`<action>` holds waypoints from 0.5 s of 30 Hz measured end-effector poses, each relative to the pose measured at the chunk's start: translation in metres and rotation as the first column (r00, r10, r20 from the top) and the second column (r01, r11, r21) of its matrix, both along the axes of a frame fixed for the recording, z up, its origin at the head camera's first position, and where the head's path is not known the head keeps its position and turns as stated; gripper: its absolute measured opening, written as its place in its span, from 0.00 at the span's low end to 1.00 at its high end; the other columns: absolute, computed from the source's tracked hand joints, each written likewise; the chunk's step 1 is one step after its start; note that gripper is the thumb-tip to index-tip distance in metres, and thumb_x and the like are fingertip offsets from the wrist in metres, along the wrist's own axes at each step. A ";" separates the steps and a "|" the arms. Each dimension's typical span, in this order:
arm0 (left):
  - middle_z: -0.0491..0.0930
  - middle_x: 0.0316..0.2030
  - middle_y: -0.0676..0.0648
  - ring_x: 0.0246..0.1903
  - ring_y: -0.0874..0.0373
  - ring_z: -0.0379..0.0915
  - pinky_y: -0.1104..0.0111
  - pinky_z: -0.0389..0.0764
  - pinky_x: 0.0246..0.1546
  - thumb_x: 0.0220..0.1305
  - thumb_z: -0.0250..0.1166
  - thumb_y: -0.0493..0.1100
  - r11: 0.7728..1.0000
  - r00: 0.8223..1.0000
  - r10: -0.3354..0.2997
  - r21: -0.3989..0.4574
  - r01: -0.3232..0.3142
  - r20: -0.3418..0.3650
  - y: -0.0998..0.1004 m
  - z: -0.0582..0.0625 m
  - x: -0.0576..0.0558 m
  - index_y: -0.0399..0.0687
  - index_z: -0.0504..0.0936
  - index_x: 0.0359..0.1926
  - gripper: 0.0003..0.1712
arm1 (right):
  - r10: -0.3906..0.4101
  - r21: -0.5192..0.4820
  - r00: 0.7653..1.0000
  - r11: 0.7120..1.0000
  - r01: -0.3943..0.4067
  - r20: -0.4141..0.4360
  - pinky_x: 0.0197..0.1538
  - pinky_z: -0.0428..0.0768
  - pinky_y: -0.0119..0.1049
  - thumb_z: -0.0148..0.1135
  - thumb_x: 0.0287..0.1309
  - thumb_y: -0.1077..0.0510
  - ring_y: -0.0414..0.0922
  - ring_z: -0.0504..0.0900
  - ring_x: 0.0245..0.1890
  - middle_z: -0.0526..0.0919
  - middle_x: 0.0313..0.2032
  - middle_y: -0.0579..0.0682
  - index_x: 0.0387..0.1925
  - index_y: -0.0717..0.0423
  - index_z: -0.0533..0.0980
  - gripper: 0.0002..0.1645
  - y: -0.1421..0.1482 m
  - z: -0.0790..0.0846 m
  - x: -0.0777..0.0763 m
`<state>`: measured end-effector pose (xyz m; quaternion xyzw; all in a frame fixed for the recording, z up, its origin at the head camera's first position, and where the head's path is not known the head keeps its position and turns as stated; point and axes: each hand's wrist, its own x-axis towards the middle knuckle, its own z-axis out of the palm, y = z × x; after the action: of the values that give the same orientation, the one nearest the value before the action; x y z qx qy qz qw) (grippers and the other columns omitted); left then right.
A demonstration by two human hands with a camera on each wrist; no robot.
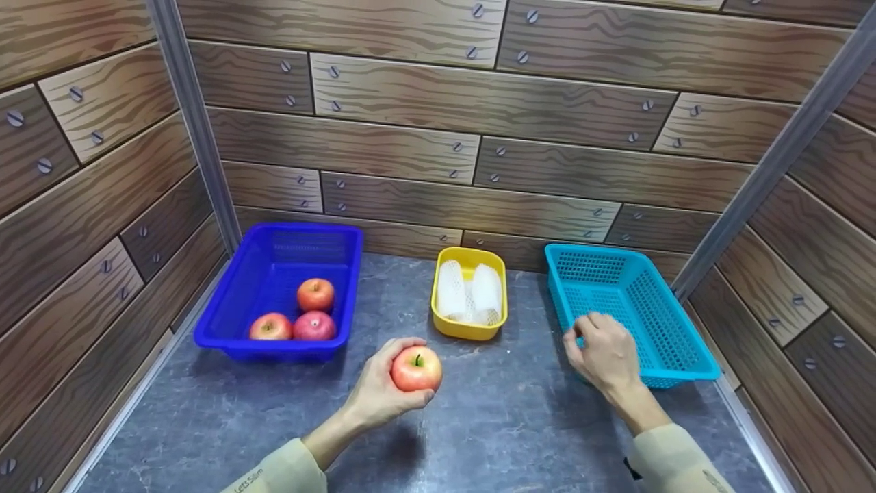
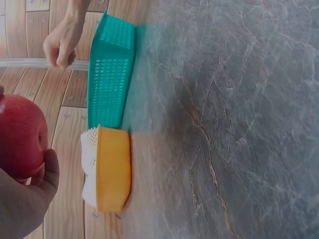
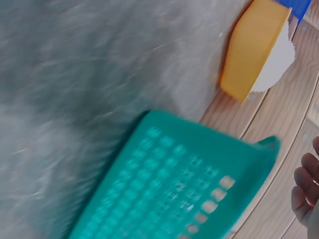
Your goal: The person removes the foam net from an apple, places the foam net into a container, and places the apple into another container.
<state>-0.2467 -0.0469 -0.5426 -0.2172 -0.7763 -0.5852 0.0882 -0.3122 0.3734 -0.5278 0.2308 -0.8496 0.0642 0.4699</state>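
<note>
My left hand (image 1: 378, 392) holds a red-yellow apple (image 1: 417, 370) above the middle of the table, thumb on the near side and fingers round the far side. The apple's stem faces up in the head view. Over the near left rim of the turquoise basket (image 1: 674, 329) hangs my right hand (image 1: 606, 352), its fingers loosely curled and nothing visible in them. Between the hands, farther back, a yellow tub (image 1: 469, 331) contains white foam net sleeves (image 1: 486, 291). That tub also shows in the left wrist view, with sleeves (image 2: 89, 149) poking above its rim.
A dark blue basket (image 1: 219, 301) stands at the back left with three apples (image 1: 315, 294) in its near right part. Wood-patterned panels (image 1: 404, 154) close off the back and both sides. The grey marbled tabletop (image 1: 506, 431) spreads in front of the containers.
</note>
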 end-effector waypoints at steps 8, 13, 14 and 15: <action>0.87 0.58 0.49 0.56 0.59 0.84 0.68 0.84 0.60 0.47 0.85 0.39 1.000 1.000 -0.013 -0.007 0.013 0.007 0.004 0.001 -0.002 0.58 0.85 0.66 0.41 | -0.057 -0.096 0.998 0.994 0.060 0.035 0.27 0.71 0.44 0.65 0.59 0.63 0.47 0.72 0.21 0.76 0.20 0.50 0.22 0.54 0.75 0.11 0.040 -0.025 0.011; 0.88 0.59 0.48 0.56 0.58 0.83 0.69 0.83 0.61 0.47 0.86 0.39 1.000 1.000 -0.004 -0.001 0.004 0.014 0.002 0.000 -0.001 0.58 0.85 0.65 0.41 | -0.053 -0.088 0.997 0.995 0.057 0.050 0.28 0.67 0.41 0.67 0.60 0.63 0.44 0.69 0.21 0.73 0.20 0.47 0.21 0.51 0.73 0.15 0.054 -0.042 0.011; 0.88 0.58 0.48 0.56 0.58 0.83 0.69 0.83 0.61 0.46 0.86 0.39 1.000 1.000 0.000 0.002 0.000 0.016 0.001 0.000 -0.001 0.59 0.85 0.64 0.41 | -0.049 -0.082 0.998 0.995 0.053 0.051 0.28 0.67 0.41 0.67 0.60 0.63 0.44 0.69 0.21 0.72 0.20 0.47 0.21 0.51 0.73 0.15 0.055 -0.044 0.010; 0.88 0.58 0.48 0.56 0.58 0.83 0.69 0.83 0.61 0.46 0.86 0.39 1.000 1.000 0.004 0.003 -0.004 0.017 0.001 0.000 0.000 0.59 0.85 0.64 0.41 | -0.045 -0.079 0.998 0.996 0.049 0.052 0.28 0.67 0.41 0.67 0.61 0.62 0.45 0.69 0.21 0.72 0.20 0.47 0.21 0.51 0.72 0.15 0.056 -0.046 0.009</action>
<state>-0.2470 -0.0460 -0.5423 -0.2106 -0.7764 -0.5881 0.0831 -0.3035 0.4291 -0.5741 0.1899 -0.8631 0.0927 0.4588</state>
